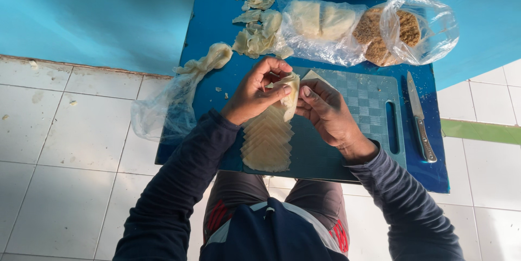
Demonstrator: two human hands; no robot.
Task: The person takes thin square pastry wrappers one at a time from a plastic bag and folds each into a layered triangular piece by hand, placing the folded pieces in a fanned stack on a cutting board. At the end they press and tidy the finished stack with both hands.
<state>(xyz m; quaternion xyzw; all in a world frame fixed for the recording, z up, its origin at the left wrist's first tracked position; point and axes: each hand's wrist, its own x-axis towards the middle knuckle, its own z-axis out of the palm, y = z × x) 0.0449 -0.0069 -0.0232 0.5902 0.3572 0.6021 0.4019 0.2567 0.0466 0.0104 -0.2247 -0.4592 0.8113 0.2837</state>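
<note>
On the blue counter (217,16) in front of me lies a dark cutting board (369,103), and over its left part I have both hands up around one pale folded wrapper (290,93). My left hand (254,95) curls over it from the left, thumb and fingertips pinched on its upper edge; my right hand (325,111) comes in from the right with the fingers pressed against the same piece. So both hands are closed narrowly on the wrapper, which sits lifted just above the board between them.

Directly below the hands, a row of overlapping triangular wrappers (267,144) rests on the board, fanned out toward my lap. A single pale triangle (315,76) pokes out just beyond my right fingers.

Farther along the counter, near the turquoise wall (97,5), I see a heap of torn dough scraps (255,27). Beside it to the right is a clear bag with pale dough pieces (320,22), and touching that, a second clear bag with brown crumbly filling (396,30). A limp, nearly empty plastic bag (168,109) hangs off the counter's left edge, with a twisted strip of dough at its top. A knife (420,120) with a metal handle lies on the counter just right of the board, well apart from my hands. White floor tiles (65,152) show around the counter.
</note>
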